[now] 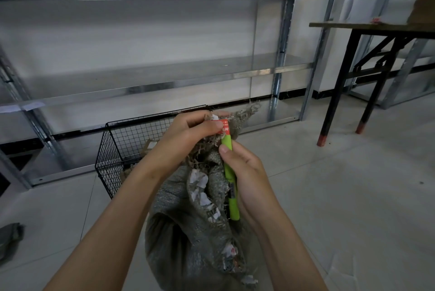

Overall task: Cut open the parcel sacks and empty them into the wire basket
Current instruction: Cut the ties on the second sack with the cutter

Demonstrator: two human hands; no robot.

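The grey woven sack stood upright between the arms. The right hand gripped a green knife, pointing to 12 o'clock at the red tag. The left hand pinched the sack's neck there. The wire basket sat beyond, at 10 o'clock.

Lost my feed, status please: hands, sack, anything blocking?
Left hand grips sack neck. Right hand holds green cutter at the neck. Basket behind sack, nothing blocking.

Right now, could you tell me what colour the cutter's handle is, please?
The cutter handle is bright green, seen in the head view.
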